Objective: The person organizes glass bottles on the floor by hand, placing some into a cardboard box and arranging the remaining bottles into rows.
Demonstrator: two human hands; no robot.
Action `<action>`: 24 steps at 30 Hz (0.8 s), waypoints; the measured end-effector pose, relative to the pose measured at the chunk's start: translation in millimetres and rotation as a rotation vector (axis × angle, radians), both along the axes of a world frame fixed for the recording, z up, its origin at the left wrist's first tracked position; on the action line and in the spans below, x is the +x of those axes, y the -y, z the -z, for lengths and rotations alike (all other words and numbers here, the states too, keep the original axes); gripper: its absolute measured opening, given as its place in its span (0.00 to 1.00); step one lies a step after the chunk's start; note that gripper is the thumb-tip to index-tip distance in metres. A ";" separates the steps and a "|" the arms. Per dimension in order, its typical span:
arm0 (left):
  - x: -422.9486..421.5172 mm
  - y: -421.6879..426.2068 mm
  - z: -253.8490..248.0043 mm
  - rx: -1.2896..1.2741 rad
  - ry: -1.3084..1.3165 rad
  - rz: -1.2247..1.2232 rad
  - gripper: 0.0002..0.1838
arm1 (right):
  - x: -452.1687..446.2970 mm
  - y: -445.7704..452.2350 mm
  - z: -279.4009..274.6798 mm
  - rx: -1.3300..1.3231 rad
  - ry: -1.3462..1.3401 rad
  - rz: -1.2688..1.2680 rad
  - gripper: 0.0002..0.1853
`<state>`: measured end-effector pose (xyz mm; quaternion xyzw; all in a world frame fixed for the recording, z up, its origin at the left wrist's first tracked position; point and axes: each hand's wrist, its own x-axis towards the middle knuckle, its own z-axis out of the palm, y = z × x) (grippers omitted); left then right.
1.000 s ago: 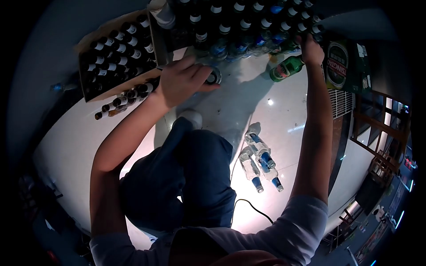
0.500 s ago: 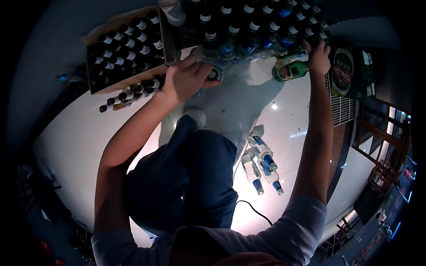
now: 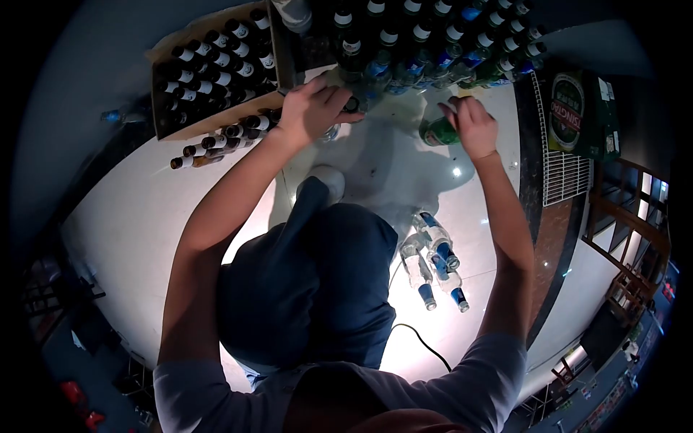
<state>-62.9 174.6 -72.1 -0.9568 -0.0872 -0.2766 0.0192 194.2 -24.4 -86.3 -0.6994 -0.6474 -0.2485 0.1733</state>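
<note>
My left hand (image 3: 315, 110) is closed round a clear bottle (image 3: 352, 105), whose round end shows beside the fingers near the standing bottles. To the right, my right hand (image 3: 471, 124) grips a green bottle (image 3: 438, 133) by its neck end; the bottle's body points left, above the pale floor. Many upright bottles (image 3: 422, 35) with pale and blue neck labels stand just beyond both hands. Clear bottles with blue necks (image 3: 436, 254) lie together on the floor, nearer my knees.
An open cardboard box (image 3: 216, 121) full of dark bottles is at the upper left, with brown bottles (image 3: 216, 141) lying beside it. A green carton (image 3: 577, 115) and a white wire rack (image 3: 565, 177) are at the right. A black cable (image 3: 422, 339) crosses the floor.
My right hand has moved left and slightly down from the edge of the standing bottles, bringing the green bottle with it. My left hand keeps its hold. The view has shifted slightly.
</note>
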 end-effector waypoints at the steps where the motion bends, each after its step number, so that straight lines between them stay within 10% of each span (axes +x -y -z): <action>1: 1.0 -0.1 1.8 0.003 0.018 0.008 0.22 | -7.6 -0.2 4.5 -0.002 -0.024 -0.013 0.11; 24: -1.2 0.0 28.9 -0.012 0.046 -0.042 0.23 | -82.0 -4.8 -13.8 -0.081 -0.450 0.007 0.12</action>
